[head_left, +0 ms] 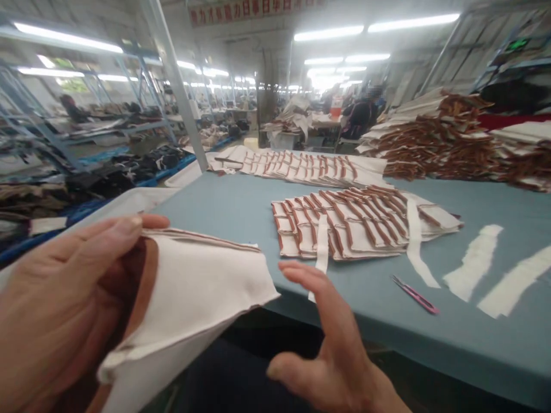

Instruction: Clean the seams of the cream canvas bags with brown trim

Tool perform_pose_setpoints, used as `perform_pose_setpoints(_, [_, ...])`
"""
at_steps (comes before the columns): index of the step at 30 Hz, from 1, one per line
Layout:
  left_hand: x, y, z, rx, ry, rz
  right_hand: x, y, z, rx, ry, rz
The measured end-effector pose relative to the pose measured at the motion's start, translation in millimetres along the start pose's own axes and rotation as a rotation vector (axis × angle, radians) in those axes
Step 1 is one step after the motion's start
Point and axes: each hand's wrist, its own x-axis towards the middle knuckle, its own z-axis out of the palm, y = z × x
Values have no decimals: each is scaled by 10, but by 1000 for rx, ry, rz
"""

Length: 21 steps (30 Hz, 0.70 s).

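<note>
Left hand (55, 292): pinching the folded edge of the cloth piece between thumb and fingers, at near left.
Cloth piece (206, 281): white with a brown band, held up in front of the table's near edge, its narrower end pointing right.
Right hand (338, 347): thumb and fingers spread, holding nothing, just right of the cloth piece but apart from it.
Table (232, 198): blue-green top, bearing a near row of overlapping white and brown pieces (353, 226) and a similar far row (297, 166).
White strips (473, 263): two narrow ones lie partly over the near row; two wider ones lie farther right.
Pink tool (415, 295): on the table, below the strips.
Pile (434, 137): white and brown cloth, far right.
</note>
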Motion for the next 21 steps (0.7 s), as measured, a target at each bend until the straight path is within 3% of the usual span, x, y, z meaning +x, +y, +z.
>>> perform_pose_setpoints(3, [-400, -283, -47, -126, -6, -229, -102, -396, 180, 8, 21, -167])
perform_pose_setpoints(6, [-664, -486, -164, -166, 9, -368, -184, -534, 286, 53, -47, -250])
perform_pose_setpoints(14, [-1074, -726, -364, -135, 123, -537, -423, -595, -78, 97, -192, -207])
perform_pose_setpoints(18, [-1218, -1085, -433, -113, 80, -519, -583, -562, -145, 69, -294, -155])
perform_pose_setpoints(21, [-1327, -1384, -550, -13, -115, -369, -686, -522, -197, 11, -324, -112])
